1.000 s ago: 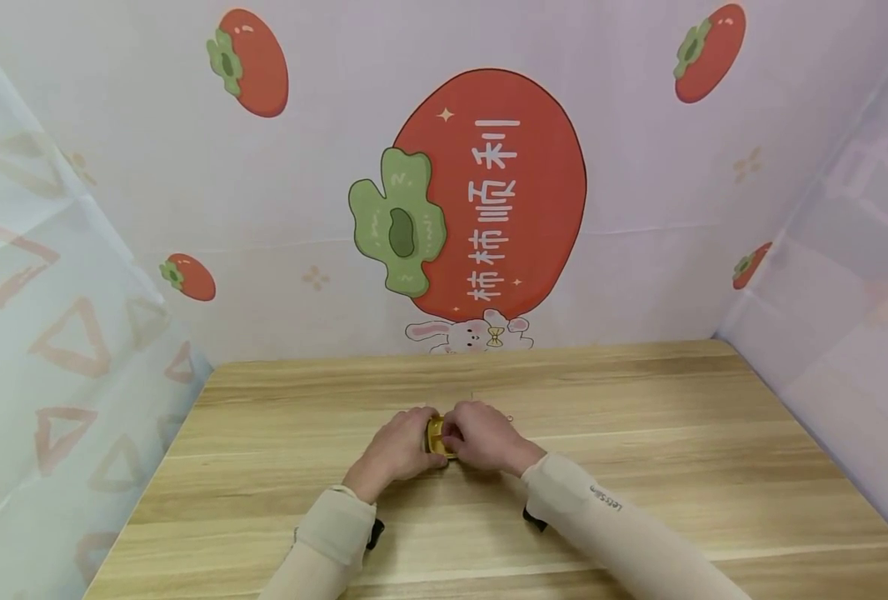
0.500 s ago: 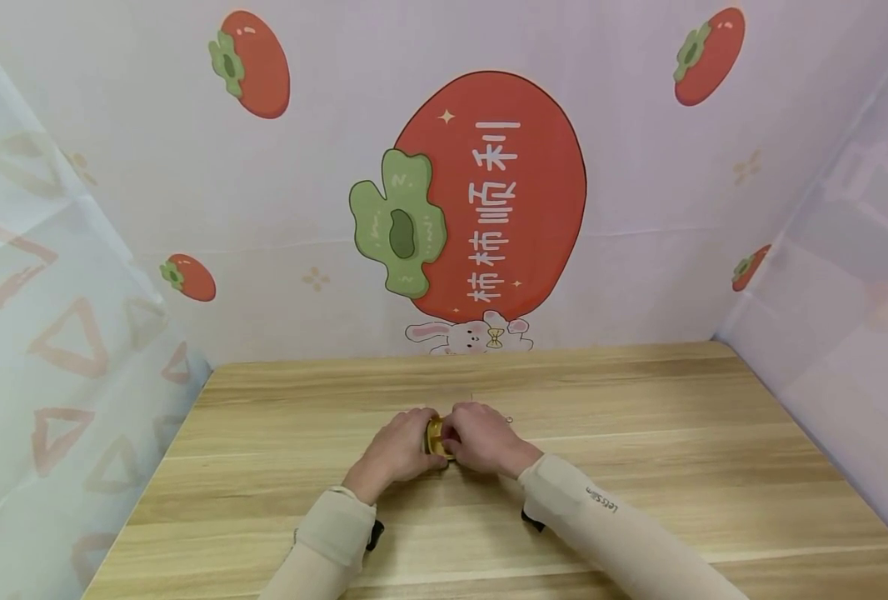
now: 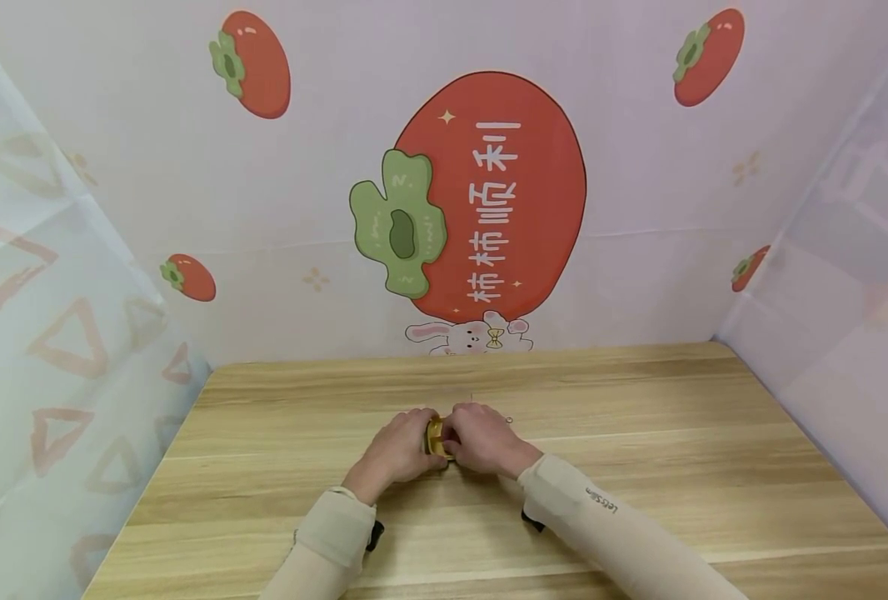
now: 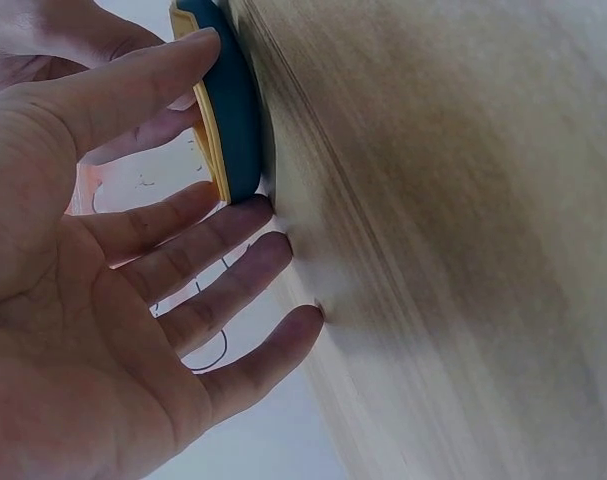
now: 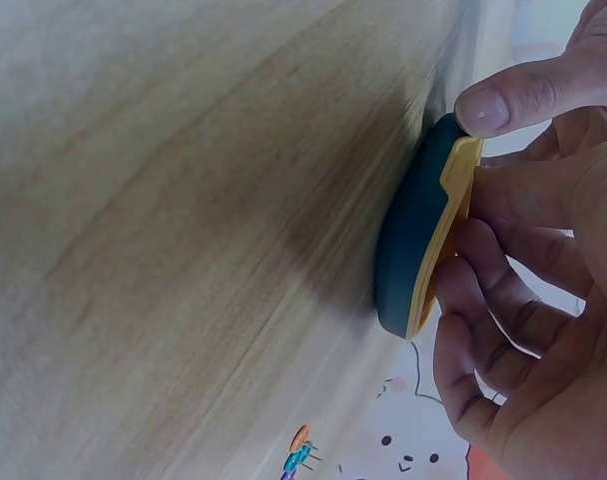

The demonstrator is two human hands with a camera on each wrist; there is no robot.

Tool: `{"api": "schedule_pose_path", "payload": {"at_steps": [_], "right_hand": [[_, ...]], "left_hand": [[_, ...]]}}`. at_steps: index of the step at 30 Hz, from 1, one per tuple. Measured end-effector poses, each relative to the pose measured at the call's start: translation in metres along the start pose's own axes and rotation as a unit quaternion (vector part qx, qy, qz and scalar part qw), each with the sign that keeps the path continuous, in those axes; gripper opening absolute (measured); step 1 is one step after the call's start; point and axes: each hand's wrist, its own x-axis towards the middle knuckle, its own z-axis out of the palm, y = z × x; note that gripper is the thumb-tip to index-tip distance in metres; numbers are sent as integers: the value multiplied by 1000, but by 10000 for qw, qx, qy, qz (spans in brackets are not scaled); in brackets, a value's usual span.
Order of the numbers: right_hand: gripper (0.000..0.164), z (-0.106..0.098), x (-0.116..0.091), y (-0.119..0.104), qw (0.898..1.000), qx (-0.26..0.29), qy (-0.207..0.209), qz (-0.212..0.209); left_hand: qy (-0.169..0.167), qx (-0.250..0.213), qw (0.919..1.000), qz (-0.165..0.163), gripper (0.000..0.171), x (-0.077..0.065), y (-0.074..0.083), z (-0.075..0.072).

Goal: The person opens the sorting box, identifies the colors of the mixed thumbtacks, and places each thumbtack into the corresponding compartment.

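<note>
A small box with a dark teal shell and yellow inside [image 3: 435, 437] rests on the wooden table, its open side up. My left hand [image 3: 399, 443] grips it from the left, thumb on the near side and fingers round the far side; in the left wrist view the little finger [image 4: 273, 365] is spread away from it. From the right, my right hand [image 3: 483, 437] reaches over the box with curled fingers. In the right wrist view its thumb and fingers dip past the yellow rim [image 5: 438, 235]. Their tips are hidden, so whether they pinch anything cannot be told.
Several small colourful pin-like pieces [image 5: 300, 453] lie on the table [image 3: 639, 433] beyond the right hand. A persimmon-print sheet [image 3: 301, 183] covers the wall behind the table's far edge, and patterned sheets hang at both sides.
My right hand shifts very slightly, its fingers staying over the box. The left hand keeps its grip, and the box stays where it was.
</note>
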Motion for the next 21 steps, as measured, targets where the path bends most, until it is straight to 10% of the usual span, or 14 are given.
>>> {"api": "schedule_pose_path", "payload": {"at_steps": [21], "right_hand": [[4,-25,-28,35,9973,426,303,518]], "left_hand": [[-14,-64,9998,-192,67,-2,2,1]]}}
